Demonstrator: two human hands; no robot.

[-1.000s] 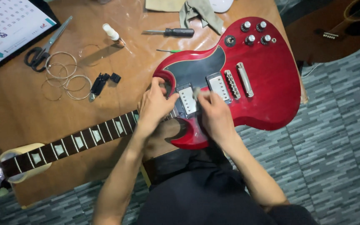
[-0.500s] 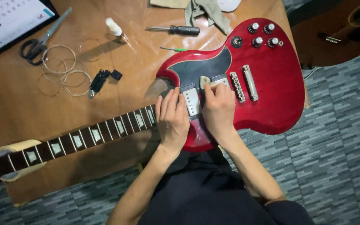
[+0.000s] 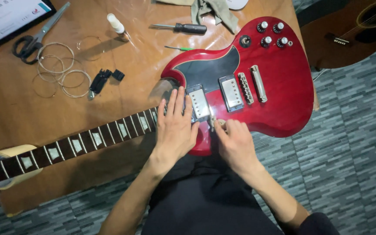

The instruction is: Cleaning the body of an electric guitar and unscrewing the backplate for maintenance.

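The red guitar is shiny and smooth, with bright metal parts. The brown worktop looks like smooth wood.

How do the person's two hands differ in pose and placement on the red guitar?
The left hand lies flat, fingers spread, over the neck end beside the neck pickup; the right hand is curled, fingertips pinching something small at the lower body edge. The left covers the fretboard; the right sits off it. Both are bare and touch the red guitar.

The left hand now lies flat over the neck end (earlier bunched at the pickup); the right hand dropped to the guitar edge.
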